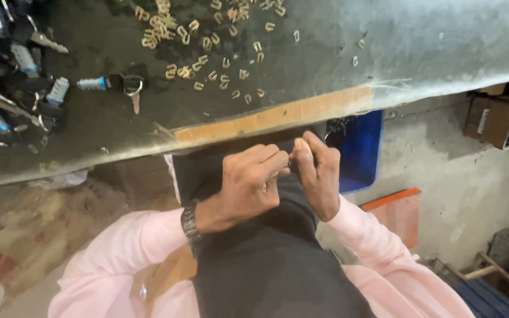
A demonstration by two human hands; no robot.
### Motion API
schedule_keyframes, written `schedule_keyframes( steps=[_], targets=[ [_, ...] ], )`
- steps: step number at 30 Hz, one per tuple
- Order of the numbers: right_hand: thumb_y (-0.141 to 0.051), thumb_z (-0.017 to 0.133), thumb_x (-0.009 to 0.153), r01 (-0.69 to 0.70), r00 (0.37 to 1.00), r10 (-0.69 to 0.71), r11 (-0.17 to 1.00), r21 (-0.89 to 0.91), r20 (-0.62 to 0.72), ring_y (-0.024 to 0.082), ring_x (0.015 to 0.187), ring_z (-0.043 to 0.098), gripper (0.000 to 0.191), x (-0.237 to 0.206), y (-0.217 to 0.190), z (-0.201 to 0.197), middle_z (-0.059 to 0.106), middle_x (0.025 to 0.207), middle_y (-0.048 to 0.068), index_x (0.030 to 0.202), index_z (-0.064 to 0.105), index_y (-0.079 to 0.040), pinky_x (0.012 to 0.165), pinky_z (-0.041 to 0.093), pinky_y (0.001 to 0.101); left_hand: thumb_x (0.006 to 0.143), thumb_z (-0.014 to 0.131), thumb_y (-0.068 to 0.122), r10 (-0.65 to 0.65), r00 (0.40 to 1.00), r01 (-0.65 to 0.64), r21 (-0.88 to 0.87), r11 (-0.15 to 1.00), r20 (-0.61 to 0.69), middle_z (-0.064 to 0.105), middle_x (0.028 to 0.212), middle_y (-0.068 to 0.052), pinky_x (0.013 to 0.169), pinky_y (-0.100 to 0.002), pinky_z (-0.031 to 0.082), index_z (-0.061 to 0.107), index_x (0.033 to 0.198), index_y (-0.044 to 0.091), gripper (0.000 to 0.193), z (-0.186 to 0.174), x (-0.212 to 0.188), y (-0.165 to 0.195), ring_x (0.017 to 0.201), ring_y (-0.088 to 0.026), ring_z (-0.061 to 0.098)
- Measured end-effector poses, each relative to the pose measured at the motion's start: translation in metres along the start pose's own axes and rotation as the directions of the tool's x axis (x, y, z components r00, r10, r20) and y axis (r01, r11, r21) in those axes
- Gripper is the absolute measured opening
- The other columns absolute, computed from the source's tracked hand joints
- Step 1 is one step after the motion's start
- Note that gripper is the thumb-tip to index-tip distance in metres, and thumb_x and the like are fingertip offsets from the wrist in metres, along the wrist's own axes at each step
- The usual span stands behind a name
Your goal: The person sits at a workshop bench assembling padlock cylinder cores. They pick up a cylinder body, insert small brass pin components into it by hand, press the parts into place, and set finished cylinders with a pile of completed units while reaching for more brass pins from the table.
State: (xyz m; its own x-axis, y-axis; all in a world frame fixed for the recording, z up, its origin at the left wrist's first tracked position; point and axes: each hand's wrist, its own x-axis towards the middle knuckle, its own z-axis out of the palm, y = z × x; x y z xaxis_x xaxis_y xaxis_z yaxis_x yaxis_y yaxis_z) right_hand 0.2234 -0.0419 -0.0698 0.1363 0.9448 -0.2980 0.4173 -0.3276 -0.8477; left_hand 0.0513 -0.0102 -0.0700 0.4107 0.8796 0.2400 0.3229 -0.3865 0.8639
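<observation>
Worktop (419, 41) dull, scuffed metal; clips (207, 44) shiny brass; apron (266, 259) matt blk cloth.

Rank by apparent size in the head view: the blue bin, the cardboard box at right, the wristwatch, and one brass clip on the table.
1. Blue bin, partly hidden by the table.
2. Cardboard box, cut off by the frame, so its rank against the bin is unsure.
3. Wristwatch.
4. Brass clip.

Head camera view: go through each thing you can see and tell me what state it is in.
Left hand: closed, pinching a small part that is too hidden to identify.
Right hand: closed, fingertips meeting the left hand.
Metal clips: loose, scattered on the table.
Keys: heaped at the table's end.
Blue bin: open.
Cardboard box: open.
</observation>
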Motion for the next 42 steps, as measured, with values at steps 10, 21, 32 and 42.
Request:
schedule_keyframes(
  steps=[10,21,32,42],
  targets=[
    [-0.020,0.058,0.105,-0.158,0.985,0.140,0.965,0.207,0.102,0.001,0.055,0.042,0.029,0.032,-0.015,-0.017,0.049,0.065,-0.005,0.082,0.061,-0.004,0.047,0.033,0.0222,0.086,0.073,0.010,0.221,0.963,-0.232,0.055,0.971,0.154,0.058,0.085,-0.005,0.065,-0.037,0.045,0.065,0.096,0.007,0.014,-0.038,0.036,-0.011,0.076,-0.023,0.060],
    [-0.021,0.060,0.107,0.006,1.000,-0.008,0.983,0.183,0.014,0.002,0.059,0.041,0.031,0.041,-0.027,-0.009,0.048,0.066,-0.005,0.082,0.056,-0.003,0.050,0.034,0.0218,0.090,0.079,0.009,0.007,0.999,-0.007,-0.005,1.000,0.047,0.064,0.087,-0.008,0.068,-0.040,0.048,0.066,0.101,0.006,0.017,-0.048,0.043,0.001,0.078,-0.028,0.064],
    [-0.025,0.071,0.109,0.516,0.824,-0.567,0.744,-0.424,0.008,0.024,0.115,0.058,0.027,0.079,-0.049,-0.001,0.063,0.121,0.005,0.131,0.067,-0.009,0.106,0.038,0.0410,0.101,0.070,0.015,-0.500,0.865,0.480,-0.226,0.848,-0.035,0.071,0.073,-0.003,0.055,-0.024,0.049,0.072,0.100,0.002,0.013,-0.064,0.045,-0.022,0.060,-0.008,0.064],
    [-0.033,0.083,0.093,0.656,0.722,-0.687,0.647,-0.389,0.076,0.030,0.140,0.048,0.046,0.077,-0.067,-0.010,0.056,0.142,0.005,0.133,0.070,-0.016,0.118,0.029,0.0505,0.103,0.064,0.023,-0.623,0.768,0.569,-0.603,0.559,0.148,0.068,0.069,-0.002,0.049,-0.019,0.041,0.072,0.094,-0.001,0.026,-0.063,0.039,-0.026,0.055,-0.004,0.057]
  ],
)
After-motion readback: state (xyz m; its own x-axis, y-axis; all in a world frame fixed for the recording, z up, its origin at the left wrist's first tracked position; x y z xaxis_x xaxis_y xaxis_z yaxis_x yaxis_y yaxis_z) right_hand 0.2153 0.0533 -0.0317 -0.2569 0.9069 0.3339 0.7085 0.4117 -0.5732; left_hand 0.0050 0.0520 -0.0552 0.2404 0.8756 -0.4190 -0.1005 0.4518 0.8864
